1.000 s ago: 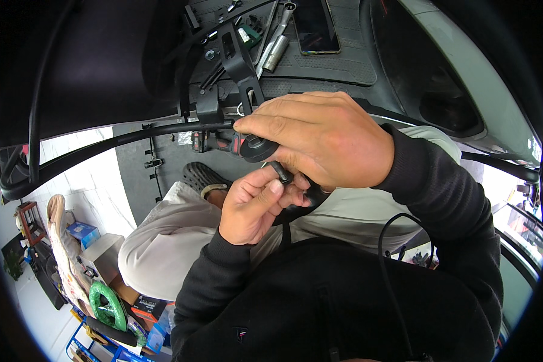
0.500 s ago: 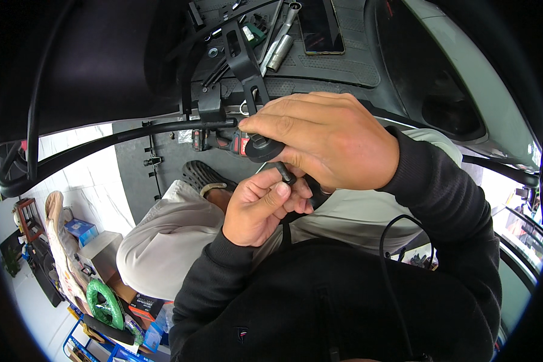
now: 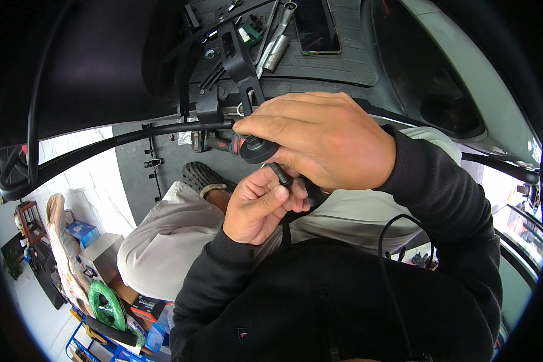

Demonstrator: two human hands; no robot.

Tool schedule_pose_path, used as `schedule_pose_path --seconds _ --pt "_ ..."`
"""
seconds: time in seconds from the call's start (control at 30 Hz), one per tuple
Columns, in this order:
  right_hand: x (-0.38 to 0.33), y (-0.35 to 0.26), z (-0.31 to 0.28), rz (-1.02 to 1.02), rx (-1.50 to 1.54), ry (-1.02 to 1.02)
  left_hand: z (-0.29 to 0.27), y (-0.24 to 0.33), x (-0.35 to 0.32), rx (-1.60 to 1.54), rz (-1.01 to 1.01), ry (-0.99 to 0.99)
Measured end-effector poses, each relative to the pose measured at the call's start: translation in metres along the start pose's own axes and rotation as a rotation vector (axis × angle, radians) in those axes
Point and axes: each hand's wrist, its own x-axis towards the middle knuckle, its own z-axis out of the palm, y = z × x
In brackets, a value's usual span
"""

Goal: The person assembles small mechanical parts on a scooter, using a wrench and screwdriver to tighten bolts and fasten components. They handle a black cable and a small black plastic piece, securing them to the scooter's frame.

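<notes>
My right hand (image 3: 329,139) reaches in from the right, its fingers curled over a black round disc-shaped part (image 3: 260,152) with a raised centre. Just below it, my left hand (image 3: 256,208) is closed, thumb against fingers, on a short black rod-like piece (image 3: 280,174). The rod's upper end points up toward the disc; its lower end is hidden by my fingers. Above my right fingertips stands a black slotted metal bracket (image 3: 239,63). Whether the disc is joined to this bracket I cannot tell, as my right hand covers that spot.
A socket wrench (image 3: 276,54), a phone (image 3: 317,27) and small hardware lie on the ribbed black mat beyond. A curved black bar (image 3: 120,137) crosses at left. Under it, a red-and-black power tool (image 3: 214,143) rests on the floor. Boxes (image 3: 102,250) stand at lower left.
Both hands keep almost the same pose and hold. The view has shifted slightly, so the bracket, tools and phone appear a little further left.
</notes>
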Motion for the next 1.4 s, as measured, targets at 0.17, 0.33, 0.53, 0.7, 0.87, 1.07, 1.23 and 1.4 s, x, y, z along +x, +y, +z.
schedule_pose_path --seconds 0.17,0.33,0.53,0.7,0.87,1.07,1.23,1.4 --pt "-0.001 0.000 0.001 0.003 -0.006 0.001 0.004 0.000 0.003 0.121 0.064 0.109" --pt "0.000 0.001 0.002 0.000 -0.022 -0.010 0.018 0.003 0.008 0.298 0.132 0.179" --pt "0.000 0.001 0.000 -0.004 -0.016 -0.002 0.033 0.014 -0.005 0.320 0.096 0.181" --pt "0.000 0.002 0.000 0.002 -0.026 -0.016 0.028 0.015 -0.013 0.481 0.147 0.234" --pt "0.000 -0.001 0.000 0.011 0.000 -0.033 0.030 0.015 -0.009 0.728 0.171 0.303" --pt "0.000 0.000 0.002 0.003 -0.010 -0.015 0.032 0.030 -0.013 0.551 -0.085 0.296" --pt "-0.003 -0.004 0.002 0.073 0.043 -0.061 0.024 0.029 -0.011 0.835 -0.049 0.351" --pt "-0.003 -0.005 0.001 0.093 0.042 -0.102 0.032 0.024 -0.014 0.531 0.172 0.271"
